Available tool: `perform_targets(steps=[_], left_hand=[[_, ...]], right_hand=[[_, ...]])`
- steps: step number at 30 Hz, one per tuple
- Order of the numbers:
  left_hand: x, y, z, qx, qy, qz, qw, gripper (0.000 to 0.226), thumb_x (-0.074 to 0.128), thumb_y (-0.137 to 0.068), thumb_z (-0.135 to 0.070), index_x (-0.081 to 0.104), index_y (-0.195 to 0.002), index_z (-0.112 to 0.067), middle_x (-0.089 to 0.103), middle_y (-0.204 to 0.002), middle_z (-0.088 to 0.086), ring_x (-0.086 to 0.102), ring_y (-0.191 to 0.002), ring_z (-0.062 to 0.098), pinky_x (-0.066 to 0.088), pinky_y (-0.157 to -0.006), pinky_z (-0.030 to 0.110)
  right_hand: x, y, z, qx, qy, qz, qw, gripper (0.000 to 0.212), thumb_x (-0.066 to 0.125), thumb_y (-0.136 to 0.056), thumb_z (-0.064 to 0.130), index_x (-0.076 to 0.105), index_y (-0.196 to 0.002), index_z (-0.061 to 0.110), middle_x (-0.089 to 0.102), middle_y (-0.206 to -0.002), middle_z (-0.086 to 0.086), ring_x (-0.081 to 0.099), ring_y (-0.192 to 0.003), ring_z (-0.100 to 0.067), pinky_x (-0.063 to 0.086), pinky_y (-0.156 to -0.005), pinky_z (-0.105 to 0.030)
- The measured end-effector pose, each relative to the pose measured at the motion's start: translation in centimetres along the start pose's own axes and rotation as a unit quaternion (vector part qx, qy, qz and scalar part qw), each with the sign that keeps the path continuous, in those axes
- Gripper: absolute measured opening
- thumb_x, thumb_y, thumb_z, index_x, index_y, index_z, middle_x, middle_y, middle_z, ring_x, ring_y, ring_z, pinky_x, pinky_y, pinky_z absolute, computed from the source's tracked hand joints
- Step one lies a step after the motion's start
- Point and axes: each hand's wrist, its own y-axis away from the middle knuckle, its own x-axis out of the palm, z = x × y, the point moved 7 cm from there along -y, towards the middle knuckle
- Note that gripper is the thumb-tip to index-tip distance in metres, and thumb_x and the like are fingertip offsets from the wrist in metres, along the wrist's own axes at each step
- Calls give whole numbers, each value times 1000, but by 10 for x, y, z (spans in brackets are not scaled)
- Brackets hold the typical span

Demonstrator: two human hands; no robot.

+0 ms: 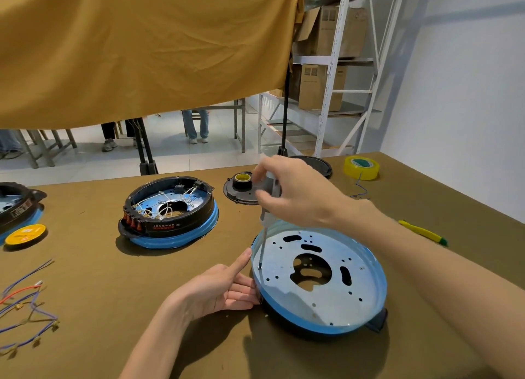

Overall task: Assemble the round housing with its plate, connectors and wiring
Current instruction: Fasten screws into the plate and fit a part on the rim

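A round housing (380, 290) with a blue rim lies on the table at the lower right, a perforated metal plate (321, 290) seated inside it. My right hand (292, 191) is shut on the clear handle of a screwdriver (264, 236), held upright. Its tip stands on a screw at the plate's left edge. My left hand (221, 290) rests against the housing's left side, index finger stretched along the rim. Loose purple, red and brown wires (28, 302) with terminals lie at the far left.
A wired housing (170, 208) sits mid-table; another (17, 205) at the left edge, with a yellow disc (25, 234). Behind are a black cover (241, 194) carrying a tape roll (242, 179), a yellow tape roll (361, 167) and a yellow-green pen (423, 232).
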Motion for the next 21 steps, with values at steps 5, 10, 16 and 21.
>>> perform_targets(steps=[5,10,16,21], left_hand=[[-1,1,1,-10,9,-4,1000,91,66,-65,-77,75,-109,3,78,-104,20,78,-97,27,63,-72,29],[1,3,1,-14,30,-14,999,87,66,-69,-71,75,-108,6,78,-104,21,78,-95,29,63,-71,30],[3,6,0,-13,25,-19,999,87,64,-69,-72,74,-110,4,78,-103,20,78,-95,28,64,-75,32],[3,7,0,-14,17,-11,1000,87,61,-71,-75,73,-111,2,78,-104,18,78,-96,26,63,-74,30]], right_hand=[[-5,-1,0,24,81,147,986,29,60,-99,31,56,-128,25,65,-117,2,61,-91,-8,55,-79,-35],[-3,-6,9,4,130,181,975,27,61,-101,33,56,-125,23,63,-102,2,62,-86,-14,56,-73,-33],[-2,-12,15,18,48,255,965,33,65,-92,7,60,-117,27,67,-103,12,63,-92,-5,57,-79,-33],[-1,-18,12,23,106,267,958,17,63,-99,24,62,-116,22,71,-98,2,73,-77,-12,60,-70,-32]])
